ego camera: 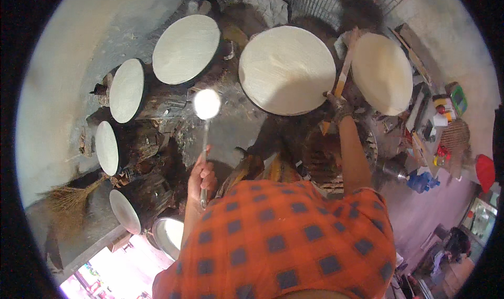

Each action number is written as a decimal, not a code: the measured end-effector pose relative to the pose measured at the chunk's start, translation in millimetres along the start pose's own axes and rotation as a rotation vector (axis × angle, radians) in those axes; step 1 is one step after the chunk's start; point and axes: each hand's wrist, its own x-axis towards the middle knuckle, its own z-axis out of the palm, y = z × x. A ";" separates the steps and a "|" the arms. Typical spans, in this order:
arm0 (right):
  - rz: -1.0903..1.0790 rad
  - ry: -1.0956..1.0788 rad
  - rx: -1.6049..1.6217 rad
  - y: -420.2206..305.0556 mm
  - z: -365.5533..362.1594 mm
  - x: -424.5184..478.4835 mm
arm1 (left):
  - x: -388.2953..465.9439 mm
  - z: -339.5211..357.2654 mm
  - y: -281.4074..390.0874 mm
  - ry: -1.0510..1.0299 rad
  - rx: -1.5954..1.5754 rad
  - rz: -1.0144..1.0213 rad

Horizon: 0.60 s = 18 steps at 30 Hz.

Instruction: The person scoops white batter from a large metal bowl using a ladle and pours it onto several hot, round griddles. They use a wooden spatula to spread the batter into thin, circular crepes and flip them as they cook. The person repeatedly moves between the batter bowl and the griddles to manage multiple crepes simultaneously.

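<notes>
My left hand (202, 177) grips the long handle of a metal ladle (207, 104). Its round head is so bright that I cannot tell what it holds. My right hand (340, 107), which looks gloved or darkened, is closed around a long flat wooden stick (346, 68). The stick points away from me between two round griddles with pale, smooth tops. One, the large griddle (283, 70), lies ahead of me with a shadow across its near part. The other, the right griddle (382, 74), stands just beyond the stick.
More pale round griddles curve leftward, including a far-left griddle (186, 49) and a smaller one (126, 90). A straw broom (75, 196) leans at the left wall. A metal basin (167, 236) sits low left. Near my right arm is a round slatted item (323, 161); blue plastic (422, 181) lies beyond.
</notes>
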 end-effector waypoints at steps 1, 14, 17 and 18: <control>-0.060 -0.030 0.002 2.3 2.1 3.5 | 0.7 -1.6 0.9 0.052 0.026 0.019; 0.210 0.183 0.649 -90.5 235.4 -158.7 | -90.1 -116.0 115.8 0.041 0.380 0.219; 0.027 -0.011 0.879 -139.2 310.8 -171.6 | -98.9 -105.5 147.3 -0.010 0.247 0.227; -0.049 0.053 0.700 -170.7 328.0 -181.4 | -92.7 -114.8 160.2 0.021 0.237 0.204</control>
